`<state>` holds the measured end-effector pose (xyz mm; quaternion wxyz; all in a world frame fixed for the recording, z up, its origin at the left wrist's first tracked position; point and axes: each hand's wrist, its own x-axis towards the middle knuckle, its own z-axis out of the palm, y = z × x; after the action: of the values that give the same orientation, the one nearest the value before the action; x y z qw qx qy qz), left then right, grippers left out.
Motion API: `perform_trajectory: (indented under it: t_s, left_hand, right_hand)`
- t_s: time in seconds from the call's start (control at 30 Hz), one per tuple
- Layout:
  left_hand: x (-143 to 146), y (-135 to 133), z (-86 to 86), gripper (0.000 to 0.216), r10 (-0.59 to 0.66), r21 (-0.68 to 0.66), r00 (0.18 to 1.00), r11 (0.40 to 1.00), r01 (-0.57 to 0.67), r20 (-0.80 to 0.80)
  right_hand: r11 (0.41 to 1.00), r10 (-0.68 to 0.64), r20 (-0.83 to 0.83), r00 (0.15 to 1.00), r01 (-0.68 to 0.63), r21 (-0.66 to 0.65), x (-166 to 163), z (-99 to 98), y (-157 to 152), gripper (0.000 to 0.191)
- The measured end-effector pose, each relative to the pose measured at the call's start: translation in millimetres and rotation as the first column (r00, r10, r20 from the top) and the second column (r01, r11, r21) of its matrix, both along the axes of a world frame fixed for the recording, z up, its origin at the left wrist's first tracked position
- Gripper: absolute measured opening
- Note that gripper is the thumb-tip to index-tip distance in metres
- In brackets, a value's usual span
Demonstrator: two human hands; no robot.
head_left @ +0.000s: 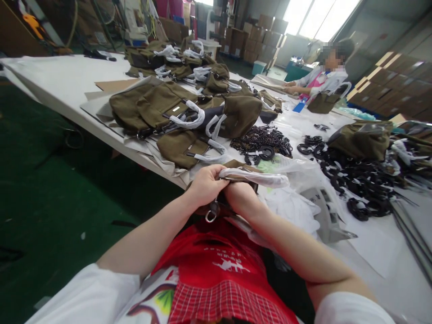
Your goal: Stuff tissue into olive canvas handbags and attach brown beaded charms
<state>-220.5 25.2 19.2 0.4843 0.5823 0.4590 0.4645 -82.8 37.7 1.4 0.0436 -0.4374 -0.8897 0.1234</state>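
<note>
Close to my body, at the table's near edge, is an olive-brown handbag (240,165) with dark trim. One of its handles (261,177) is wrapped in white film and lies to the right across the top. My left hand (206,183) is closed on the bag's zipped edge, thumb and fingers pinched together. Curled against the same opening, my right hand (241,197) grips the bag from the near side; its fingertips are hidden. A metal ring (210,217) on a dark tab hangs below my left hand.
Olive handbags (151,105) are heaped on the white table (37,74). Dark chains (263,141) and coiled black straps (361,184) lie ahead and right. A grey tape dispenser (326,213) stands beside crumpled plastic. Across the table, a person (326,78) works near another bag.
</note>
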Motion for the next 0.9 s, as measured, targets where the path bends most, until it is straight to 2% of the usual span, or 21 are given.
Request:
perform_trajectory:
  t_s: [0.17, 0.27, 0.37, 0.43, 0.47, 0.53, 0.6, 0.7, 0.9]
  left_hand:
    - [-7.0, -0.9, 4.7, 0.022, 0.068, -0.098, 0.994, 0.993, -0.059, 0.087]
    - [-6.7, -2.1, 7.4, 0.023, 0.067, -0.133, 0.985, 0.990, -0.046, 0.161]
    - [-5.0, -3.0, 7.4, 0.024, 0.065, -0.164, 0.975, 0.986, -0.030, 0.210]
    - [-2.7, -3.7, 6.3, 0.026, 0.055, -0.187, 0.970, 0.982, -0.010, 0.236]
    - [-1.3, -4.0, 5.6, 0.028, 0.045, -0.200, 0.966, 0.980, 0.007, 0.254]
    - [1.6, -4.0, 3.4, 0.030, 0.011, -0.236, 0.954, 0.970, 0.062, 0.299]
    - [3.7, -3.2, 0.6, 0.035, -0.022, -0.285, 0.938, 0.950, 0.127, 0.346]
    - [4.1, -1.1, -3.8, 0.040, -0.043, -0.339, 0.917, 0.921, 0.190, 0.396]
    - [3.3, -0.2, -5.2, 0.035, -0.057, -0.351, 0.893, 0.907, 0.234, 0.447]
  right_hand:
    - [0.999, -0.034, 0.033, 0.999, 0.033, 0.029, 22.6, 17.7, -16.5, 0.028]
    - [0.997, -0.033, -0.068, 0.997, 0.037, 0.061, 26.4, 24.1, -22.6, 0.029]
    - [0.970, -0.223, -0.158, 0.962, 0.234, 0.060, 31.8, 22.4, -17.8, 0.025]
    - [0.929, -0.369, -0.150, 0.917, 0.369, -0.033, 36.9, 15.8, -8.5, 0.022]
    - [0.915, -0.403, -0.142, 0.904, 0.393, -0.091, 39.3, 11.3, -2.9, 0.022]
    - [0.911, -0.398, -0.160, 0.903, 0.368, -0.188, 42.9, 1.2, 7.4, 0.024]
    - [0.918, -0.364, -0.199, 0.910, 0.315, -0.241, 44.6, -7.6, 14.1, 0.030]
    - [0.915, -0.345, -0.242, 0.907, 0.267, -0.303, 45.1, -14.5, 15.6, 0.028]
    - [0.933, -0.305, -0.322, 0.896, 0.213, -0.289, 45.0, -2.4, 4.4, 0.032]
